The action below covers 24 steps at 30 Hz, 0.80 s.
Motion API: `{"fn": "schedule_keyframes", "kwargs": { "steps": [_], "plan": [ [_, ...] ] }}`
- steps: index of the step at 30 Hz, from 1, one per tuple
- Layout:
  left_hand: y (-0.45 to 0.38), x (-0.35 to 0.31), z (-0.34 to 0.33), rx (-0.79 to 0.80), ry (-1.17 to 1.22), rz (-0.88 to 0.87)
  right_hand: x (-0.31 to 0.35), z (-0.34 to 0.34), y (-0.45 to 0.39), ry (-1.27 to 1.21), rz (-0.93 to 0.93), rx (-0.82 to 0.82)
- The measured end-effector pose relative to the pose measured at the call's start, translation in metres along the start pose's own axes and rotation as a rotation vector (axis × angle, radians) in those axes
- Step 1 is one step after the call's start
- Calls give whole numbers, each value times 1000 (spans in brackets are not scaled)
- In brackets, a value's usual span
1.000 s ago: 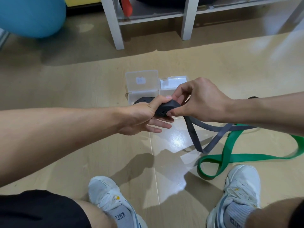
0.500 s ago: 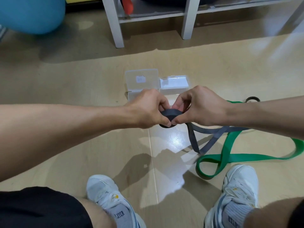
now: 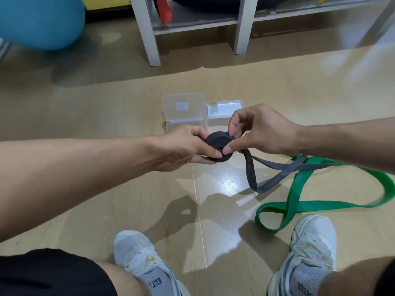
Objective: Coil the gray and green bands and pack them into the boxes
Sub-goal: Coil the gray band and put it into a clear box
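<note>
both hands (image 3: 183,146) (image 3: 259,130) pinch the gray band (image 3: 219,149) coil, now turned face-up.
coil grows, tail shorter; green band (image 3: 299,201) untouched on floor, boxes (image 3: 183,107) waiting.

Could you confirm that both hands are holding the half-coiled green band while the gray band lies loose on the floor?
The colours are swapped. In the head view, the left hand and right hand hold the half-coiled gray band, while the green band lies loose on the floor.
</note>
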<state>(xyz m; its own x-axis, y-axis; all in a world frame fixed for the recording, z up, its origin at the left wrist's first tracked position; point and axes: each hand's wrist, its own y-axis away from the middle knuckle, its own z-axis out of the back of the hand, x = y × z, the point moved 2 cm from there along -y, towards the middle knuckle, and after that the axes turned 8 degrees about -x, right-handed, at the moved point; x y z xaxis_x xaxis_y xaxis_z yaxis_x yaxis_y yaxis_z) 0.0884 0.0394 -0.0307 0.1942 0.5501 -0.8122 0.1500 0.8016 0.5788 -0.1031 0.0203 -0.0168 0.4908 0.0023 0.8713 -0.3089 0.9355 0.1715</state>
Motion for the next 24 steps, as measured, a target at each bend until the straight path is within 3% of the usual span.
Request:
{"fn": "schedule_keyframes", "kwargs": {
  "steps": [4, 9, 17, 24],
  "plan": [
    [4, -5, -2, 108, -32, 39, -2, -1, 3, 1, -41, 45],
    [6, -13, 1, 131, -291, -51, -6, -5, 8, 6, -77, 67],
    [0, -15, 3, 61, -24, -43, -14, 6, -3, -209, -158, -10],
    [2, -10, 2, 98, 33, 35, -12, 5, 0, -101, -159, 35]
  ]
}}
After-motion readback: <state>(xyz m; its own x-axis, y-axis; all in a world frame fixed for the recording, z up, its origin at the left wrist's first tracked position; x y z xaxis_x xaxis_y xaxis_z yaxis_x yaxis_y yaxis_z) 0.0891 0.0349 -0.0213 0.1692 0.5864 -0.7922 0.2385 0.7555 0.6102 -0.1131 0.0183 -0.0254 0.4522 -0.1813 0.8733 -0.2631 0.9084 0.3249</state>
